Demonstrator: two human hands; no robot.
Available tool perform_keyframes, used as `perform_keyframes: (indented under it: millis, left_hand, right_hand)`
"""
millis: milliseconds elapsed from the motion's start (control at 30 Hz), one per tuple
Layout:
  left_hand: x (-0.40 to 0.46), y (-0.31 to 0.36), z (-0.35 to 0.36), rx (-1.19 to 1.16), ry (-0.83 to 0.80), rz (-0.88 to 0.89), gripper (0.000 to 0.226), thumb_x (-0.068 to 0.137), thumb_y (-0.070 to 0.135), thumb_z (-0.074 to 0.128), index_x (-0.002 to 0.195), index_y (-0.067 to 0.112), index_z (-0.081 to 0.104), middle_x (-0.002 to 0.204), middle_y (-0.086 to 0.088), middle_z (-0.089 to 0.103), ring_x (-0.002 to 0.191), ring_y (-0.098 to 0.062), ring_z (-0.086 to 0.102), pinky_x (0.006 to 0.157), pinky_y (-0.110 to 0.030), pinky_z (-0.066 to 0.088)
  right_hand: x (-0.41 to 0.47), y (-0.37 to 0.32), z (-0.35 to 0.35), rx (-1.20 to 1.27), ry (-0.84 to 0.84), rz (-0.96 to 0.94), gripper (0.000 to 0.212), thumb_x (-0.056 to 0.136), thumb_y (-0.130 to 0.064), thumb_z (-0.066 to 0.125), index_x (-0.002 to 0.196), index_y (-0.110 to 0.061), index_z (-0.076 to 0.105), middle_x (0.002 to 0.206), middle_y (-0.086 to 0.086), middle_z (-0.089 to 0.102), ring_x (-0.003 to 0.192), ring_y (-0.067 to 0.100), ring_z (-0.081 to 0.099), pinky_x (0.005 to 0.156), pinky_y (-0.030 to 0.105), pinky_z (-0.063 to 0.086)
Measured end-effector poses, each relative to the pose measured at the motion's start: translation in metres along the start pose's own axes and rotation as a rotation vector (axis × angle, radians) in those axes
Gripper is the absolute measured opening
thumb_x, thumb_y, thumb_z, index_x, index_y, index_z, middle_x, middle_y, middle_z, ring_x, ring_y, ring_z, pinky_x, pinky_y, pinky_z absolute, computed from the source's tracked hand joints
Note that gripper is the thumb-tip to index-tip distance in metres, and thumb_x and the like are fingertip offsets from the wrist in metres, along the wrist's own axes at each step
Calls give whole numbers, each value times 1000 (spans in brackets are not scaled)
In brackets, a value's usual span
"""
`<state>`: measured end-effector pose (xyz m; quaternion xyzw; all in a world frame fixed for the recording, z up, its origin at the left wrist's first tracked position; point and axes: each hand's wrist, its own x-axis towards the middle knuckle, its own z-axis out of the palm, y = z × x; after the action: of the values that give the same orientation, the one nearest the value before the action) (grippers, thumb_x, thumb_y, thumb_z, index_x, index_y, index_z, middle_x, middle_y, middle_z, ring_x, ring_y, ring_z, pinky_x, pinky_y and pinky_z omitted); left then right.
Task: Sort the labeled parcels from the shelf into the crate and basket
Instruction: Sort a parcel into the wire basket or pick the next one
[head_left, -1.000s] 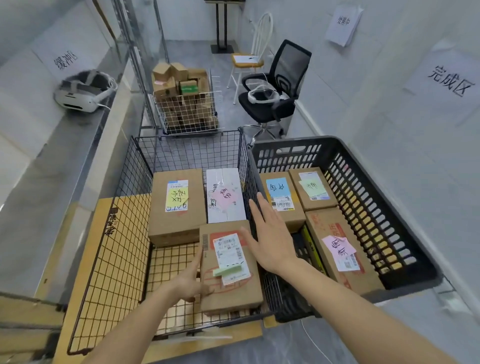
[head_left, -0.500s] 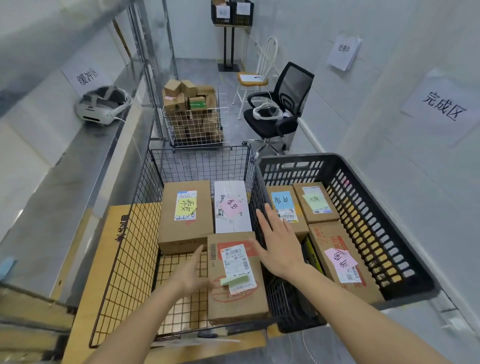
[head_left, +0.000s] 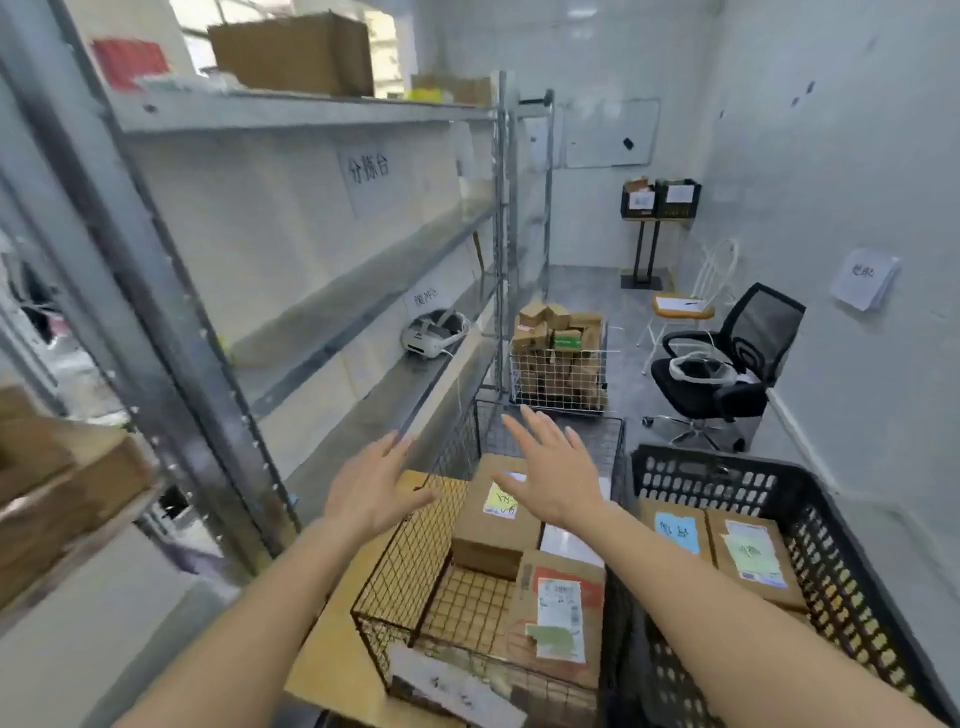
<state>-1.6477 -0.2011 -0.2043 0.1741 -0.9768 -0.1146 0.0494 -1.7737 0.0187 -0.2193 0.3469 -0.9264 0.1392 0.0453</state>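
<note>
Head view: both hands are raised with nothing in them, fingers straight and spread. The left hand (head_left: 371, 491) hangs over the near edge of the metal shelf (head_left: 311, 111), and the right hand (head_left: 553, 470) hangs above the wire basket (head_left: 400, 566).

Inside the wire basket lie a brown parcel with a yellow note (head_left: 496, 514), a white parcel (head_left: 569, 545) just beside it, and nearer the camera a brown parcel with a white label and green note (head_left: 558, 610). To the right, touching the basket's side, stands the black plastic crate (head_left: 831, 530), which holds a parcel with a blue note (head_left: 675, 532) and, beside it, a parcel with a green note (head_left: 753, 558).

On the shelf's top level sits a large cardboard box (head_left: 293, 52); a white headset (head_left: 431, 335) rests on a lower level. Farther back, a white wire cart of small boxes (head_left: 561, 364) and a black office chair (head_left: 727, 369) stand on the floor.
</note>
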Motion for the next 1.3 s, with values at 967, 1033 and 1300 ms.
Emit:
perform_keyframes:
  millis: [967, 1033, 1300]
  left_hand:
    - [-708, -71, -286, 289, 668, -918, 91, 83, 78, 54, 158, 34, 26, 164, 0, 29, 147, -24, 35, 115, -43, 36]
    - [-763, -71, -289, 278, 676, -951, 92, 83, 77, 55, 158, 33, 26, 164, 0, 28, 149, -23, 32, 117, -44, 33]
    - [-944, -68, -289, 225, 738, -1092, 97, 82, 77, 58, 159, 30, 24, 164, 2, 28, 148, -23, 32, 116, -45, 35]
  right_hand:
    - [-363, -531, -189, 368, 49, -1118, 77, 97, -67, 45, 160, -33, 18, 169, -4, 14, 154, 20, 17, 125, 43, 19]
    - [-407, -557, -193, 395, 21, -1155, 77, 96, -68, 44, 160, -32, 19, 169, -4, 14, 154, 20, 18, 124, 44, 20]
    - [-558, -636, -201, 424, -53, -1249, 77, 95, -68, 47, 159, -31, 22, 168, -4, 18, 152, 21, 23, 120, 46, 27]
